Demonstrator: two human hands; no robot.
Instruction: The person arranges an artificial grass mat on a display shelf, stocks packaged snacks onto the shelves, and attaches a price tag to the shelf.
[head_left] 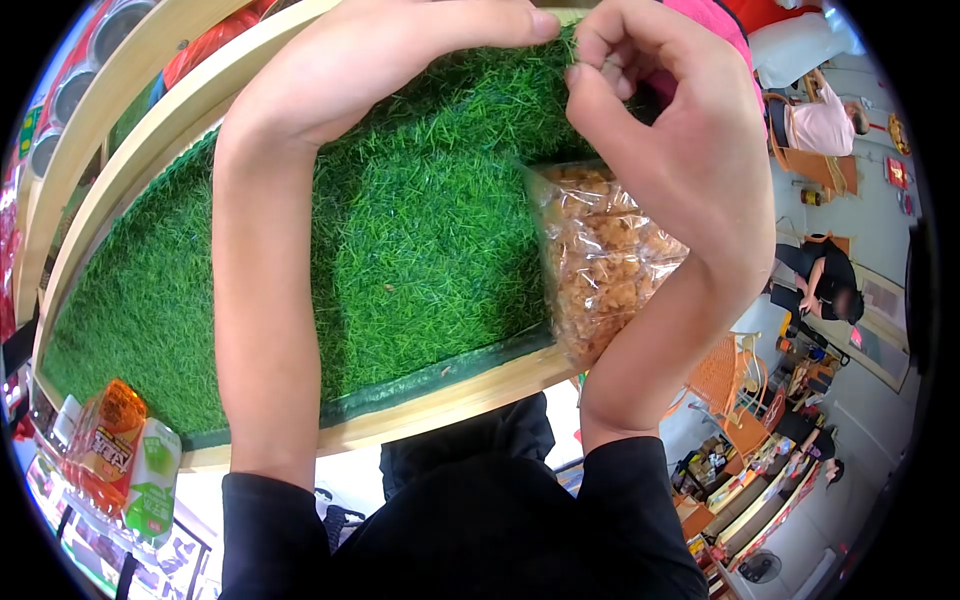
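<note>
A mat of green artificial grass lines a curved wooden shelf in front of me. My left hand reaches over its far edge with the thumb stretched out; the other fingers are cut off or hidden. Beside it, my right hand is closed in a pinch at the mat's far edge, the thumb against bent fingers. Whatever lies between those fingertips is too small to make out. Under my right wrist rests a clear plastic bag of golden-brown crispy snack pieces, partly covered by the forearm.
The shelf has a pale wooden rim on my side. Drink bottles stand at the lower left. Metal containers line the upper left. On the right are a wicker chair, stocked shelves and several people, one in a pink shirt.
</note>
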